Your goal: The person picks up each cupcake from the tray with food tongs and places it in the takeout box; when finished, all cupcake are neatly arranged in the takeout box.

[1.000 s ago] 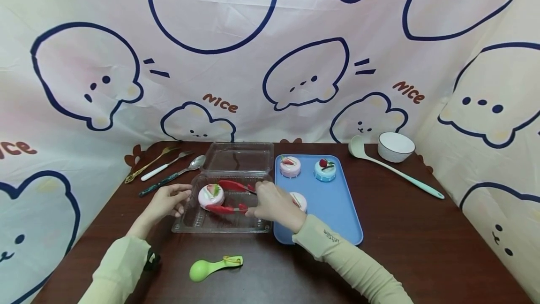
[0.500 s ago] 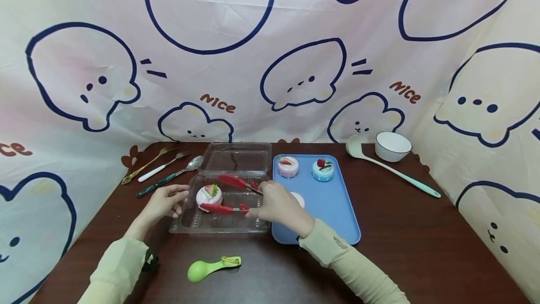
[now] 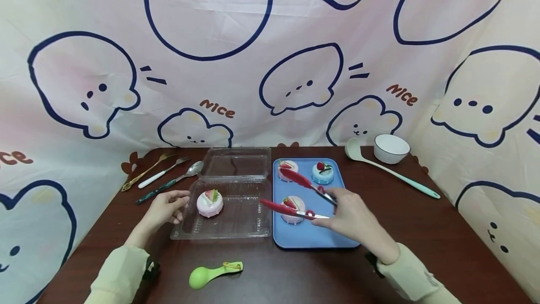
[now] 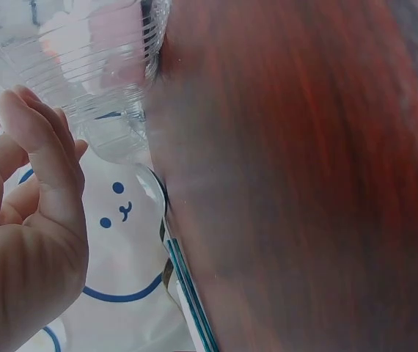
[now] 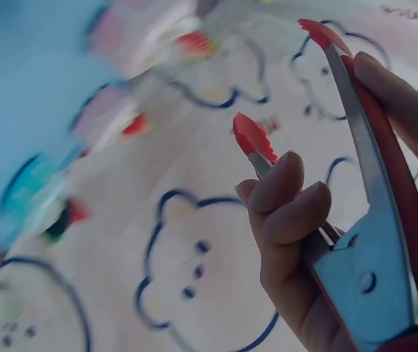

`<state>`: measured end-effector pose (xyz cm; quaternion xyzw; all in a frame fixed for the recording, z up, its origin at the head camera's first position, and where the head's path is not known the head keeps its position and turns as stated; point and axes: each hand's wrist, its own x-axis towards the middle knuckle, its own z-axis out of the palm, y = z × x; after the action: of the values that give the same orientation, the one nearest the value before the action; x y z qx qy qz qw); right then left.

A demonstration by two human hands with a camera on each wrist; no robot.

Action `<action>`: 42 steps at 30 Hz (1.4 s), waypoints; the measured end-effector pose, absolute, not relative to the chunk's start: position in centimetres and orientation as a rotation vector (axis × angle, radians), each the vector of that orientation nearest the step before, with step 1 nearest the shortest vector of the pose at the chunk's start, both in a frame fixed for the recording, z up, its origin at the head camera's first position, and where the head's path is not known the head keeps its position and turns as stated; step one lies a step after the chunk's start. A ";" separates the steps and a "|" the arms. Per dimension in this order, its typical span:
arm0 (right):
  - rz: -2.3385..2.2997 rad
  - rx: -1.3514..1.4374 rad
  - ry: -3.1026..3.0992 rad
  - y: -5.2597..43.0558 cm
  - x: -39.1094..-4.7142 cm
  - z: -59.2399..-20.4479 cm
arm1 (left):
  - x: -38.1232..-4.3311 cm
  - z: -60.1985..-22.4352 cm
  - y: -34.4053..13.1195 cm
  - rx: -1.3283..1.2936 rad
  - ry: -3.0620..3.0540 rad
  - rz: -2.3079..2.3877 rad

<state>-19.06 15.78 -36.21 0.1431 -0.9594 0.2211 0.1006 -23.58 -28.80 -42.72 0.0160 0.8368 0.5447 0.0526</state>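
Note:
My left hand [image 3: 163,209] holds the left rim of an open clear plastic container [image 3: 219,235], fingers bent at its edge. Inside it, toward the left, sits a pink-and-white strawberry cake [image 3: 209,205]. In my right hand [image 3: 356,217] is a pair of red-tipped metal tongs [image 3: 300,178], gripped by the arms, tips spread apart with nothing between them. They hang over the blue tray [image 3: 333,238], overlapping a near strawberry cake [image 3: 291,220] in the head view. Two more cakes stand at the tray's back: a pink one [image 3: 287,165] and a blue one with a berry [image 3: 322,175].
Left of the container lie a spoon [image 3: 168,185], a white-handled fork [image 3: 157,178] and a gold fork [image 3: 143,176]. A green scoop [image 3: 206,274] lies in front. A pale ladle [image 3: 388,171] and a white bowl [image 3: 391,149] are at the back right.
The tongs have left the strawberry cake, which stays in the container. My right hand has moved them right, over the blue tray. The left hand has stayed at the container's edge.

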 end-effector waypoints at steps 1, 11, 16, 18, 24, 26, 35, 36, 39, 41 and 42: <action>0.634 0.388 -2.852 16.5 -18.9 -36.3 | -23.6 -42.7 -28.8 0.057 2.547 1.652; 0.609 0.290 -2.965 19.9 -18.3 -38.7 | -23.7 -42.7 -28.8 0.051 2.547 1.649; 0.619 0.290 -2.963 20.1 -18.2 -39.9 | -23.7 -42.8 -28.8 0.036 2.548 1.639; 0.633 0.284 -2.967 20.2 -18.2 -40.3 | -23.7 -42.8 -28.8 0.029 2.544 1.639; 0.661 0.297 -2.968 20.4 -18.4 -40.9 | -23.7 -42.9 -28.8 0.030 2.542 1.644; 0.666 0.309 -2.964 20.4 -18.4 -41.0 | -23.7 -42.9 -28.9 0.036 2.545 1.645; 0.661 0.323 -2.962 20.6 -18.4 -41.2 | -23.7 -43.0 -28.9 0.008 2.559 1.624; 0.659 0.325 -2.961 20.7 -18.4 -41.2 | -23.7 -43.0 -28.9 0.009 2.560 1.624; 0.644 0.326 -2.962 20.9 -18.4 -41.1 | -23.7 -43.0 -28.9 0.009 2.557 1.630; 0.657 0.331 -2.960 21.2 -18.4 -41.0 | -23.7 -43.0 -28.9 0.010 2.553 1.635; 0.678 0.331 -2.962 21.3 -18.4 -40.9 | -23.7 -43.0 -28.9 0.010 2.553 1.635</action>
<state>-18.36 21.30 -40.89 0.1082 -0.9682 0.2216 0.0425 -23.74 -28.92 -42.97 0.0032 0.8408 0.5385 0.0549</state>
